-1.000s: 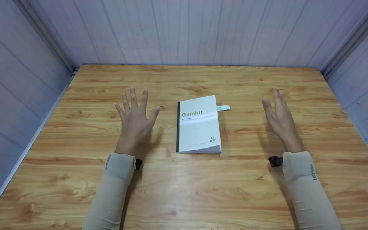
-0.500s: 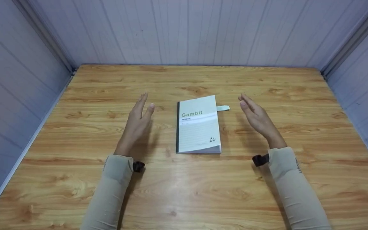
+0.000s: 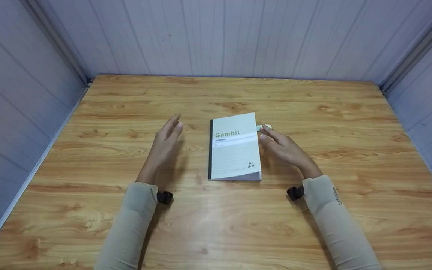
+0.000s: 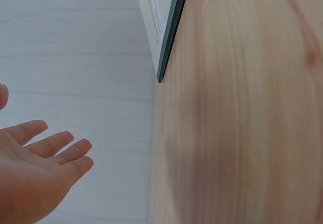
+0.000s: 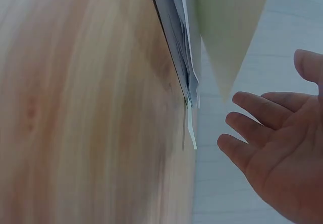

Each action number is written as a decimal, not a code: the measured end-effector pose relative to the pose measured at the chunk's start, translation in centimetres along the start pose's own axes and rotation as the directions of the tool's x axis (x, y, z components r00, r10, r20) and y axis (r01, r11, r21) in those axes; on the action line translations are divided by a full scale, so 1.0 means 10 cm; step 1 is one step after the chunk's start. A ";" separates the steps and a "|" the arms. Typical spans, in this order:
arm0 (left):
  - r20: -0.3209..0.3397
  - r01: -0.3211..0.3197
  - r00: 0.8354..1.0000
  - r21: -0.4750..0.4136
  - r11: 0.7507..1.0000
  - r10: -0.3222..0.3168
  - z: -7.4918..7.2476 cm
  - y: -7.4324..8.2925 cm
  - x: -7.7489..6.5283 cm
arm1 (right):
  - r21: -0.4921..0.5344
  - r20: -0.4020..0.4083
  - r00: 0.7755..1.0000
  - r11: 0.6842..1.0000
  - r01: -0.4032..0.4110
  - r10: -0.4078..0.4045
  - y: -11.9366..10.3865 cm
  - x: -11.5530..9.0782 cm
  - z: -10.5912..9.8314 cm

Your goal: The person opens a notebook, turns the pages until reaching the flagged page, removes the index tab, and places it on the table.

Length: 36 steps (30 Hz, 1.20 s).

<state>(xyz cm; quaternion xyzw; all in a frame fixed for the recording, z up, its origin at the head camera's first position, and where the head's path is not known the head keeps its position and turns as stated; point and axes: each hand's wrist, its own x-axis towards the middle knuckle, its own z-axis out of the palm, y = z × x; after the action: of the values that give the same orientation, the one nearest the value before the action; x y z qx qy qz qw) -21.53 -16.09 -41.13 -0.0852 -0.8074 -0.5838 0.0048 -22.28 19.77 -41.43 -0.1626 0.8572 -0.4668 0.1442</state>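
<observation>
A notebook (image 3: 234, 150) with a pale cover, gold "Gambit" lettering and a dark spine lies on the wooden table (image 3: 216, 225). Its front cover stands slightly raised on the right side, and the right wrist view shows pages (image 5: 174, 37) beneath it. From the right edge sticks a pale tab (image 3: 269, 126), partly behind the right hand's fingers in the head view. My right hand (image 3: 285, 150) hovers close beside that edge, holding nothing, its fingers extended. My left hand (image 3: 162, 144) is held above the table, left of the spine and apart from it, fingers loosely extended.
Pale panelled walls (image 3: 219, 37) enclose the table at the back and both sides. A small black wrist camera (image 3: 165, 197) sits at the left cuff, and another black camera (image 3: 295, 193) at the right cuff.
My right hand has moved left, from well off to the side up to the notebook's right edge. My left hand has turned from fingers spread to more edge-on, slightly nearer the notebook, which stays put.
</observation>
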 end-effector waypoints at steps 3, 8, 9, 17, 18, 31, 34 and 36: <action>-0.003 0.000 1.000 -0.013 1.000 0.000 0.00 0.00 0.01 | -0.019 0.034 0.999 1.000 -0.004 0.005 -0.01 -0.01 0.03; -0.020 0.014 1.000 -0.012 1.000 -0.014 0.01 0.03 0.02 | -0.064 0.038 0.999 0.998 -0.023 0.025 -0.04 -0.03 0.04; -0.022 0.017 1.000 -0.015 1.000 -0.017 0.01 0.03 0.02 | -0.069 0.036 0.999 0.997 -0.022 0.025 -0.05 -0.03 0.05; -0.019 0.036 0.999 -0.028 0.999 -0.036 0.00 0.05 0.01 | -0.084 0.042 0.999 0.996 0.023 -0.020 -0.09 -0.03 0.08; -0.017 0.039 0.999 -0.027 0.999 -0.039 0.00 0.05 0.01 | -0.084 0.044 0.999 0.996 0.031 -0.027 -0.11 -0.03 0.09; 0.040 0.018 0.999 -0.033 0.999 -0.016 0.00 0.08 -0.03 | -0.110 0.098 0.983 0.980 0.164 -0.153 -0.29 -0.08 0.17; 0.051 0.001 0.999 -0.024 1.000 0.000 0.00 0.10 -0.03 | -0.109 0.112 0.975 0.973 0.204 -0.192 -0.34 -0.08 0.21; 0.057 -0.015 0.998 -0.012 1.000 0.015 0.01 0.12 -0.03 | -0.109 0.115 0.968 0.966 0.236 -0.224 -0.33 -0.06 0.24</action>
<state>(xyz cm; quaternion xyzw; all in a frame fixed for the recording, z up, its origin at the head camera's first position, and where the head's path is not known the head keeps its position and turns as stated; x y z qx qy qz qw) -21.09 -15.67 -40.03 -0.1079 -0.8032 -0.5857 -0.0144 -20.27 16.56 -39.84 -0.2931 0.8509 -0.4183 0.1224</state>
